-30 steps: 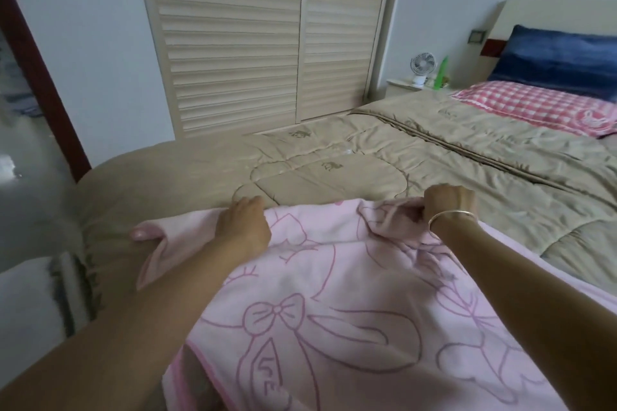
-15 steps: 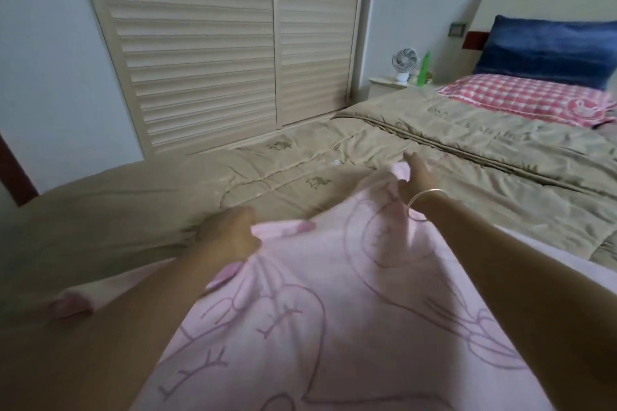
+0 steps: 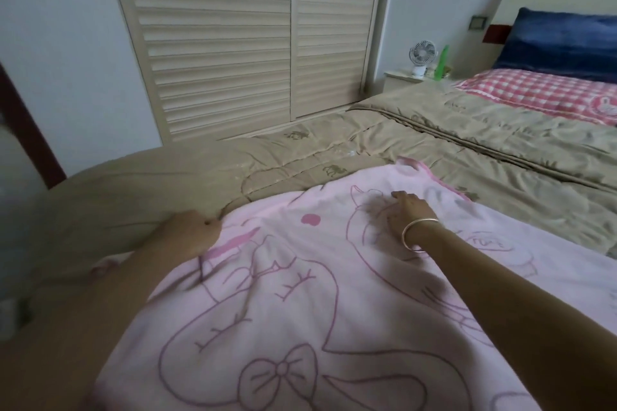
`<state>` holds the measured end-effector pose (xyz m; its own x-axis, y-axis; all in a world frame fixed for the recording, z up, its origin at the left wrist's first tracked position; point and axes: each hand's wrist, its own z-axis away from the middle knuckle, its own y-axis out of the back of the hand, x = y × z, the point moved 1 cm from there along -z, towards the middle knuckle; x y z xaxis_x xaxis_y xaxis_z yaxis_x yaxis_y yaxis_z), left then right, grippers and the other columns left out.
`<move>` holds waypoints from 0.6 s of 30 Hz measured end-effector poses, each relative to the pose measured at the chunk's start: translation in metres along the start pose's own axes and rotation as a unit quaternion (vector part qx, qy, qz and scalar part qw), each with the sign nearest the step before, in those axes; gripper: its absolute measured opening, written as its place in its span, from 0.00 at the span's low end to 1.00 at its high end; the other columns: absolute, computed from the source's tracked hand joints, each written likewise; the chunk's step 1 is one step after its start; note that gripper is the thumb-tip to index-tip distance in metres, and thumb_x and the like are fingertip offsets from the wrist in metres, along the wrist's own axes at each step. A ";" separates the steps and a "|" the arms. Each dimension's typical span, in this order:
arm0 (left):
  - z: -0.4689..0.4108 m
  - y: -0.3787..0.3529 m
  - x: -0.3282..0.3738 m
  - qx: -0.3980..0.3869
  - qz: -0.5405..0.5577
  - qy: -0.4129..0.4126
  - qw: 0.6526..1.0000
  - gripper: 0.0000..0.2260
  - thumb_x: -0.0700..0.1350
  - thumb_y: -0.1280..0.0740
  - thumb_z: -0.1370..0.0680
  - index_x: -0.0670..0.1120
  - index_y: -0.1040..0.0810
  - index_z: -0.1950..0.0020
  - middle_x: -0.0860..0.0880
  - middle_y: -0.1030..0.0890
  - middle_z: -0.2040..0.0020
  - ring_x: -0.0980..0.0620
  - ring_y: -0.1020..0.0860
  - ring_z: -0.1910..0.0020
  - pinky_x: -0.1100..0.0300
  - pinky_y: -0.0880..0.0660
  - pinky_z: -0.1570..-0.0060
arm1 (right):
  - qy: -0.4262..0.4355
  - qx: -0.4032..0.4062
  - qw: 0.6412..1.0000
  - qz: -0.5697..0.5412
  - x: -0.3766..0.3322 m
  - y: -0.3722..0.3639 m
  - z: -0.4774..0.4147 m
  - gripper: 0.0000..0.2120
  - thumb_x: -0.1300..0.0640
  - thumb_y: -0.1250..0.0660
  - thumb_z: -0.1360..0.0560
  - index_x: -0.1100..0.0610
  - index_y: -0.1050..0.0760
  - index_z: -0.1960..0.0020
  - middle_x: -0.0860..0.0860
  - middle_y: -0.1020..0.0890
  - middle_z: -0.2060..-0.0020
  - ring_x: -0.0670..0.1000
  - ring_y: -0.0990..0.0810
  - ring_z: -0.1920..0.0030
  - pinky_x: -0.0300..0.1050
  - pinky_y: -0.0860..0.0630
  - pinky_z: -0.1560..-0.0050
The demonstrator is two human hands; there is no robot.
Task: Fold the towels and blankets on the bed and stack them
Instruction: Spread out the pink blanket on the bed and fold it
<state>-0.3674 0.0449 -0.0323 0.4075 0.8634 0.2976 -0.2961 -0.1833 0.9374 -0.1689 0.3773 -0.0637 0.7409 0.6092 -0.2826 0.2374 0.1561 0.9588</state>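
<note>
On the near part of the bed, a big soft pink towel with purple line drawings of bows and twigs (image 3: 300,294) lies spread out over a tan quilted bedcover (image 3: 467,150). Its far corner, with a darker pink trim, points toward the far right. The left hand (image 3: 190,232) sits at the towel's far left edge, right where the pink cloth meets the tan cover. Its fingers are tucked under and blurry, so I cannot tell if it is gripping the cloth. The right hand (image 3: 409,210) lies flat on top of the towel with its fingers stretched out, holding nothing. A thin shiny bangle (image 3: 417,233) is on that wrist. Far to the right are a pink checked pillow (image 3: 541,93) and a dark blue pillow (image 3: 561,40). A small white fan (image 3: 422,55) stands beside a green bottle (image 3: 442,63). Cream slatted closet doors (image 3: 233,43) fill the far wall.
</note>
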 end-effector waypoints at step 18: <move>0.181 0.033 0.039 0.074 -0.106 -0.088 0.988 0.13 0.50 0.34 0.24 0.44 0.25 0.44 0.44 0.22 0.43 0.44 0.22 0.47 0.55 0.24 0.49 | 0.123 -0.025 0.973 -0.196 -0.015 0.057 0.291 0.17 0.60 0.37 0.24 0.51 0.25 0.37 0.48 0.21 0.41 0.48 0.23 0.43 0.40 0.30 0.38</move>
<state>-0.2054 -0.0128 0.0427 0.5943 0.7973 0.1054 -0.0633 -0.0843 0.9944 0.0160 0.1511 -0.0134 0.4257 0.6620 -0.6169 0.4354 0.4478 0.7810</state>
